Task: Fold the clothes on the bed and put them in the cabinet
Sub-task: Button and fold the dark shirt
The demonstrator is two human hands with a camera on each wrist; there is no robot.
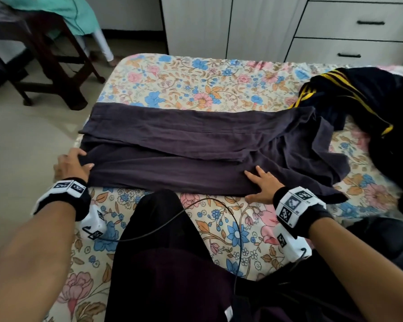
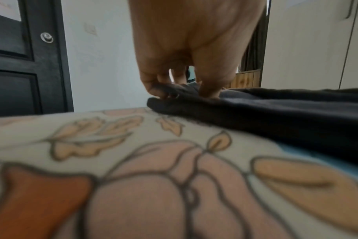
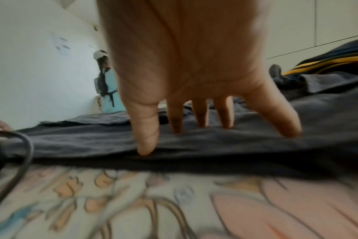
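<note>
A dark purple garment (image 1: 184,149) lies spread across the floral bed (image 1: 196,84), its long sides folded inward. My left hand (image 1: 72,165) grips its left end at the bed's edge, fingers and thumb pinching the cloth (image 2: 180,100). My right hand (image 1: 260,184) lies flat on the garment's near edge, fingers spread and pressing the fabric (image 3: 204,134). A black garment with yellow stripes (image 1: 363,98) lies crumpled at the right of the bed. The white cabinet (image 1: 219,24) stands beyond the bed's far side.
A dark wooden table (image 1: 44,66) with a teal cloth (image 1: 75,12) stands on the floor at far left. White drawers (image 1: 358,31) sit to the cabinet's right. A black cable (image 1: 172,219) runs over my lap. A dark door (image 2: 20,64) shows in the left wrist view.
</note>
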